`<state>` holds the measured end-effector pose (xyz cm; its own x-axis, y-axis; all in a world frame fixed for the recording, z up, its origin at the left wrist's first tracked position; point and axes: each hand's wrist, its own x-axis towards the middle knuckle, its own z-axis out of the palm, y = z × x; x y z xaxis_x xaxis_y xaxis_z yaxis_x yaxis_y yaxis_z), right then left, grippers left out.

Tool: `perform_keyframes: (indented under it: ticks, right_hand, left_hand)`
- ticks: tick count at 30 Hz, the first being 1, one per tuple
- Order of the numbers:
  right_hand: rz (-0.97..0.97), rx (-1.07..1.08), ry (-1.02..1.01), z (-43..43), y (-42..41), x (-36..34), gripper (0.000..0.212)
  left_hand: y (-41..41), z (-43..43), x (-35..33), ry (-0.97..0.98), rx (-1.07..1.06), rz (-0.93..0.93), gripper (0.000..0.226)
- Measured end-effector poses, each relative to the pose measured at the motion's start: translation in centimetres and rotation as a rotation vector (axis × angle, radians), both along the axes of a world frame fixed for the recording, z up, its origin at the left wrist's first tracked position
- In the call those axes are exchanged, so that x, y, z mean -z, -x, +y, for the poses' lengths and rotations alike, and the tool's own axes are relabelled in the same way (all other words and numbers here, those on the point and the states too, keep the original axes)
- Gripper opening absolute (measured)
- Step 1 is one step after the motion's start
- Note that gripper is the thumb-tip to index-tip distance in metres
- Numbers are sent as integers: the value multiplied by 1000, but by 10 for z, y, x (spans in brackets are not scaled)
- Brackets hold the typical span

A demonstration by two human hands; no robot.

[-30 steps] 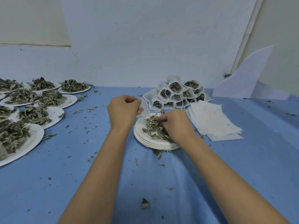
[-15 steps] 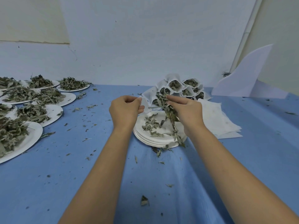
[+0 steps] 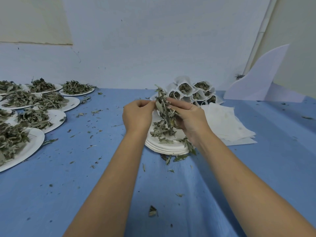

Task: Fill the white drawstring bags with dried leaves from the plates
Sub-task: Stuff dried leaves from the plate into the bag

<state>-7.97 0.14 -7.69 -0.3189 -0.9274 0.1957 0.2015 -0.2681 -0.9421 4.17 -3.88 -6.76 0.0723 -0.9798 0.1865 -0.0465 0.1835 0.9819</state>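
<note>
Saw pale wall [image 3: 153, 40] behind and blue cloth [image 3: 68, 185] over the whole table. Found plates [image 3: 56, 115] crowding the left side, each heaped with dried leaves, rims touching or overlapping. Noted white board [image 3: 256, 82] propped upright far right by the wall. Found flat bags [image 3: 227, 124] piled loosely right of centre, empty. Found filled bags [image 3: 193, 93] stacked just behind those, mouths toward the camera, leaves showing inside. Noted stack [image 3: 164, 149] of plates at centre, just left of the flat bags, with a thin scatter of leaves on the top one. Saw both hands raised over that stack, close together. Caught right hand [image 3: 189, 117] gripping a clump [image 3: 165, 110] of leaves, fingers curled round it, thumb on top; clump stuck up past the fingertips and trailed down toward the top plate. Caught left hand [image 3: 136, 115] curled tight, thumb and forefinger pinching the edge of a white bag [image 3: 155, 114], mostly hidden behind the clump. Could not tell how far the bag's mouth was open. Found the clump touching the left fingertips. Noted scraps [image 3: 152, 211] of leaf strewn over the cloth, thickest beside the left plates and below the stack's near rim.
</note>
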Motion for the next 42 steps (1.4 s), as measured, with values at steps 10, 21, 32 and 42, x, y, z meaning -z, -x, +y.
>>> perform_keyframes:
  ticks: [10,21,32,42]
  right_hand:
    - [203,235,-34,0,1,5,18]
    - [276,333,-26,0,4,5,16]
    - [361,183,-39,-1,-16,2,30]
    - [714,308,-31,2,-13,5,26]
  left_hand:
    - [2,-2,0,-181,283,205,14]
    - [1,0,5,-77,428,126,12]
    - [3,-8,17,-25,224,182,31]
    - [11,-6,21,109,107,-17,34]
